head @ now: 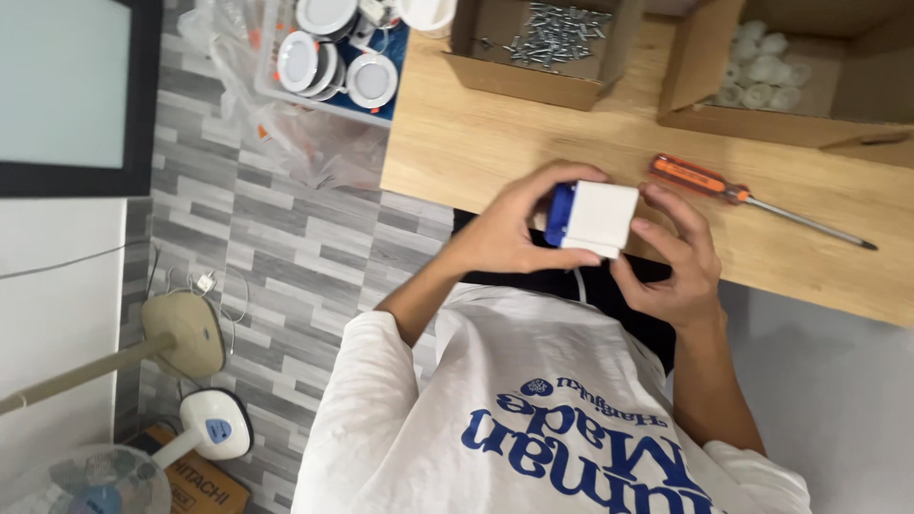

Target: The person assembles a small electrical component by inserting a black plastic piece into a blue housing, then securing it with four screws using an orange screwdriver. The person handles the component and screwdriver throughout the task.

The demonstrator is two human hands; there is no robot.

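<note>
Both my hands hold a small white square electrical fitting with a blue back [598,217] over the near edge of the wooden table [457,143]. My left hand [509,233] grips its blue side, fingers curled over the top. On the fitting's white side, my right hand [674,259] holds it with thumb and fingertips. An orange-handled screwdriver [703,179] lies on the table just beyond my right hand, its shaft pointing right.
An open cardboard box of screws [557,36] and another holding small white round parts [762,69] stand at the back of the table. On the tiled floor to the left are a bin of round white lamps [328,59], a plastic bag [305,143] and fan bases [186,333].
</note>
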